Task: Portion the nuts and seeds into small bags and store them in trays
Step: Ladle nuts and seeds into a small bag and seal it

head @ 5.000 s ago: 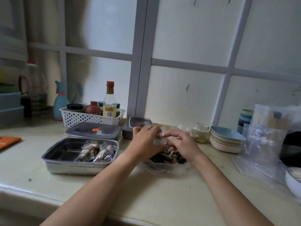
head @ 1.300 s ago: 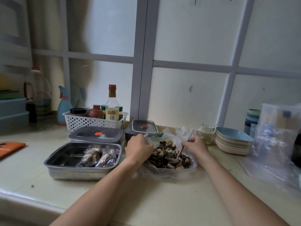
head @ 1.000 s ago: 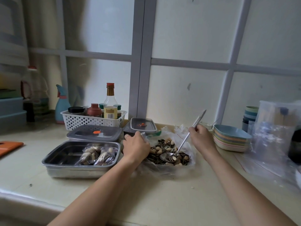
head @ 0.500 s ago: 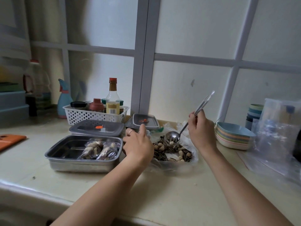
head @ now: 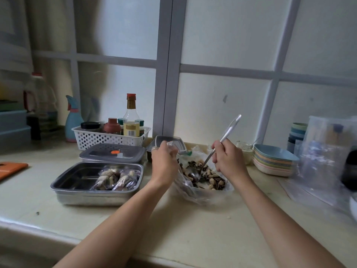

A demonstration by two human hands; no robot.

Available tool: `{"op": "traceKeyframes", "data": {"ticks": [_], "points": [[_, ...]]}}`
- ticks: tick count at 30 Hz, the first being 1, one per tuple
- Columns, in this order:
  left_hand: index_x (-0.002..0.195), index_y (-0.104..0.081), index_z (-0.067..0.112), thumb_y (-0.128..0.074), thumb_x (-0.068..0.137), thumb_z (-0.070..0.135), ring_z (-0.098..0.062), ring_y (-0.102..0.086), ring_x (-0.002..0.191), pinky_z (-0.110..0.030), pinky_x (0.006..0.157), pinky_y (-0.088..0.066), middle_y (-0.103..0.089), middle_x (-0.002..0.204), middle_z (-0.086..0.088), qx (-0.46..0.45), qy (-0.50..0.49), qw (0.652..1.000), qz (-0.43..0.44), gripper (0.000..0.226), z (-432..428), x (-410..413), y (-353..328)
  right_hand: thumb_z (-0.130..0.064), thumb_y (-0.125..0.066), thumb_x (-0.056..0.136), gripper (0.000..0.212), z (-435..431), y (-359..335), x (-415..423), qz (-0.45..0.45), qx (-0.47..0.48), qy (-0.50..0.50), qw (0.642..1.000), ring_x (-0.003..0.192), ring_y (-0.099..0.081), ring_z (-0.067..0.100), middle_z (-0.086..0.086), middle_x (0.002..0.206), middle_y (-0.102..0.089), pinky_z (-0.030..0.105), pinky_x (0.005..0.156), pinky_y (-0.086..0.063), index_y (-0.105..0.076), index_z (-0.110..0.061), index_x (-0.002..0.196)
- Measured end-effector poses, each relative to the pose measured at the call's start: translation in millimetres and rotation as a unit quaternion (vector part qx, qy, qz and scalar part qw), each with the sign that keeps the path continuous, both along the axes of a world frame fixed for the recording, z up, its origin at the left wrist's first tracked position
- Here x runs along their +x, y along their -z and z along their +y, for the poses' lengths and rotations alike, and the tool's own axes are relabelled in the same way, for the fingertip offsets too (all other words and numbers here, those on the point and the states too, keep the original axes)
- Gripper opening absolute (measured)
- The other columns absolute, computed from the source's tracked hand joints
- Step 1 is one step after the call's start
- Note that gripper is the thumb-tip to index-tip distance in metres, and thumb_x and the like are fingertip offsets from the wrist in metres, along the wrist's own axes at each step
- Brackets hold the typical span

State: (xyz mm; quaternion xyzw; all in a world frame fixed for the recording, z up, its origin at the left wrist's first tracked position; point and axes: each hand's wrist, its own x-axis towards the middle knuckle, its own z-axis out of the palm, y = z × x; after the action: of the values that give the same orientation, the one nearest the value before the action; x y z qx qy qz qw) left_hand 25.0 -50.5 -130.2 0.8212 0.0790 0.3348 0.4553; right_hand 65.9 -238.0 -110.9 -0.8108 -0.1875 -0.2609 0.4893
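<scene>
Both forearms stretch forward, left hand (head: pixel 164 163) pinching a small bag (head: pixel 172 145), right hand (head: pixel 228 159) (close to its right) fisted round a spoon (head: pixel 229 129).

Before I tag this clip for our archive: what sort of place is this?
Most likely a home kitchen counter: a basket of sauce bottles, a stack of bowls, and a metal tray holding bagged nuts.

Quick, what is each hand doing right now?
Left hand: closed, holding a small clear bag.
Right hand: closed, gripping the spoon, its bowl down in the nuts and seeds.
</scene>
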Motion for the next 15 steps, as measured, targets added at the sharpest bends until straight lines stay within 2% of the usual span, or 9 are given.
{"op": "traceKeyframes", "data": {"ticks": [4, 6, 7, 8, 10, 12, 15], "points": [[0.098, -0.057, 0.019, -0.049, 0.106, 0.017, -0.008, -0.048, 0.085, -0.013, 0.061, -0.036, -0.060, 0.111, -0.011, 0.020, 0.023, 0.999, -0.010, 0.011, -3, 2, -4, -0.016, -0.043, 0.104, 0.022, -4, 5, 2, 0.130, 0.087, -0.017, 0.988, 0.046, -0.055, 0.019, 0.009, 0.064, -0.064, 0.028, 0.041, -0.042, -0.061, -0.008, 0.093], [0.104, -0.058, 0.016, -0.051, 0.106, 0.025, -0.009, -0.051, 0.089, -0.014, 0.065, -0.038, -0.060, 0.115, -0.012, 0.041, 0.036, 0.998, 0.009, 0.012, -4, 3, -1, -0.013, -0.043, 0.102, 0.019, -7, 7, 6, 0.179, 0.125, -0.031, 0.975, 0.044, -0.055, 0.019, 0.009, 0.063, -0.063, 0.027, 0.041, -0.041, -0.060, -0.006, 0.095], [0.109, -0.058, 0.014, -0.051, 0.106, 0.030, -0.016, -0.055, 0.095, -0.017, 0.071, -0.041, -0.059, 0.119, -0.014, 0.060, 0.026, 0.997, 0.032, 0.018, -4, 3, 2, -0.011, -0.043, 0.101, 0.018, -8, 7, 7, 0.196, 0.137, -0.035, 0.970, 0.043, -0.055, 0.019, 0.010, 0.063, -0.062, 0.026, 0.040, -0.041, -0.060, -0.005, 0.095], [0.113, -0.056, 0.012, -0.049, 0.106, 0.035, -0.025, -0.056, 0.103, -0.028, 0.082, -0.046, -0.058, 0.123, -0.016, 0.091, -0.003, 0.994, 0.066, 0.024, -3, 2, 4, -0.010, -0.043, 0.100, 0.018, -9, 8, 9, 0.206, 0.143, -0.035, 0.967, 0.043, -0.055, 0.019, 0.010, 0.062, -0.062, 0.026, 0.040, -0.040, -0.059, -0.005, 0.095], [0.118, -0.054, 0.009, -0.045, 0.105, 0.038, -0.036, -0.050, 0.119, -0.048, 0.101, -0.043, -0.054, 0.131, -0.020, 0.165, -0.086, 0.973, 0.134, 0.033, -2, -2, 5, -0.009, -0.043, 0.099, 0.018, -11, 9, 12, 0.208, 0.143, -0.027, 0.967, 0.043, -0.056, 0.019, 0.008, 0.061, -0.061, 0.026, 0.041, -0.040, -0.060, -0.005, 0.096], [0.122, -0.054, 0.008, -0.045, 0.103, 0.039, -0.039, -0.041, 0.131, -0.053, 0.109, -0.034, -0.047, 0.141, -0.022, 0.207, -0.127, 0.958, 0.152, 0.037, 2, -5, 3, -0.011, -0.043, 0.099, 0.018, -12, 8, 13, 0.199, 0.141, -0.009, 0.970, 0.043, -0.055, 0.018, 0.007, 0.061, -0.060, 0.027, 0.040, -0.040, -0.060, -0.005, 0.098], [0.124, -0.052, 0.012, -0.049, 0.102, 0.045, -0.032, -0.035, 0.131, -0.048, 0.107, -0.031, -0.042, 0.143, -0.015, 0.269, -0.092, 0.954, 0.098, 0.039, 4, -3, 2, -0.012, -0.042, 0.098, 0.018, -15, 4, 11, 0.175, 0.134, 0.024, 0.975, 0.043, -0.052, 0.018, 0.007, 0.062, -0.060, 0.025, 0.040, -0.038, -0.060, -0.008, 0.095]]}}
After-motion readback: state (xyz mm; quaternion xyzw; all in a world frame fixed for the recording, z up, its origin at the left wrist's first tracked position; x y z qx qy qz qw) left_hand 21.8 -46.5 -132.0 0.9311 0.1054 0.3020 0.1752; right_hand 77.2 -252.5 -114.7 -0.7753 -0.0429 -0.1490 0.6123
